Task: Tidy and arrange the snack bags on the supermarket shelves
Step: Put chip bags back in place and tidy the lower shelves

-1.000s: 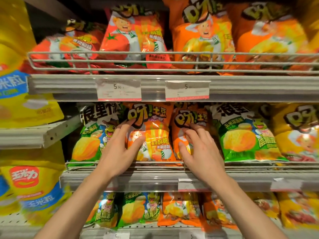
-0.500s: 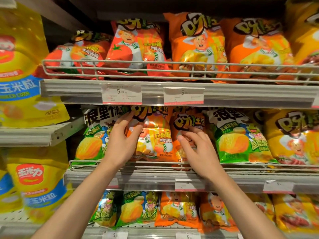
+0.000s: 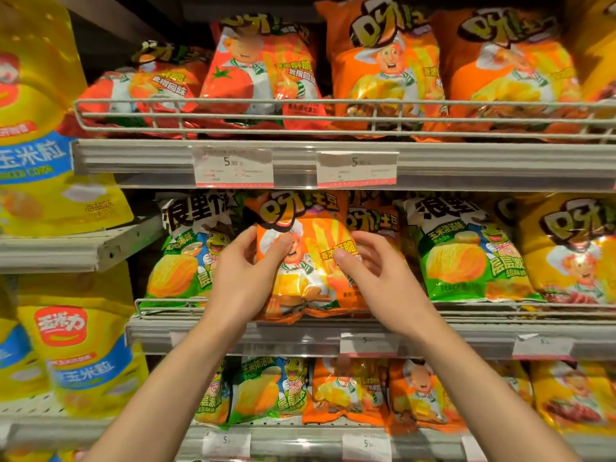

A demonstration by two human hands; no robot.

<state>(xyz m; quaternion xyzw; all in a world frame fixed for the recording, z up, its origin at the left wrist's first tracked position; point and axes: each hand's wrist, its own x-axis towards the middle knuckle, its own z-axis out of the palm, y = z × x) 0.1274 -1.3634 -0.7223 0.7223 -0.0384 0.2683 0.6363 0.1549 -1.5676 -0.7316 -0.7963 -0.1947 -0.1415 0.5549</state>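
An orange snack bag (image 3: 310, 258) with a cartoon chef stands upright at the front of the middle shelf (image 3: 300, 331). My left hand (image 3: 243, 275) grips its left edge, thumb on the front. My right hand (image 3: 376, 278) grips its right edge, thumb pressed on the front. The bag's bottom hangs over the wire rail (image 3: 166, 306). A second orange bag (image 3: 376, 221) stands just behind and to its right. Green corn-flavour bags flank them, one at the left (image 3: 186, 255) and one at the right (image 3: 466, 255).
The top shelf (image 3: 466, 161) holds red tomato bags (image 3: 260, 71) and orange bags (image 3: 386, 68) behind a wire rail. A yellow bag (image 3: 573, 251) stands at the middle shelf's right end. Big yellow corn bags (image 3: 43, 135) fill the left bay. The bottom shelf carries green, orange and yellow bags.
Both hands have closed round one orange bag and drawn it forward and to the middle, in front of its neighbours. The camera has tilted down slightly and moved closer.
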